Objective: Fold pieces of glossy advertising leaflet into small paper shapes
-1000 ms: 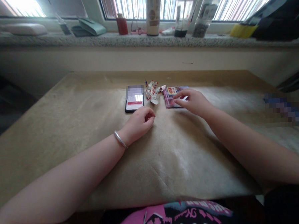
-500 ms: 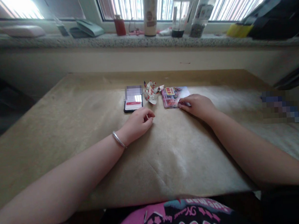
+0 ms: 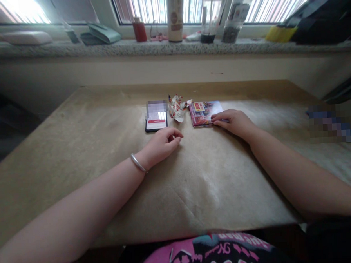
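Observation:
My right hand (image 3: 234, 122) lies at the near right part of a flat, colourful packet (image 3: 202, 116) with a yellow printed label. Its thumb and fingers are closed at the packet's near edge, and the packet stays flat on the table. My left hand (image 3: 166, 143), a silver bangle at its wrist, rests on the table with fingers loosely curled, thumb apart from them and nothing between. Just beyond it lies a phone (image 3: 156, 124) with a lit screen, partly blurred out. A crumpled white and red wrapper (image 3: 178, 109) sits between phone and packet.
The table (image 3: 105, 131) has a tan cover. Behind it, a granite sill (image 3: 153, 48) carries a red bottle (image 3: 140, 30), a tall cream bottle (image 3: 175, 17), clear containers (image 3: 231, 24), a grey-green case (image 3: 104, 33) and a dark bag (image 3: 328, 17). A pixelated item (image 3: 334, 125) lies at right.
My right hand's fingertips have shifted slightly to the right along the packet. My left hand, the phone and the wrapper stay essentially in place.

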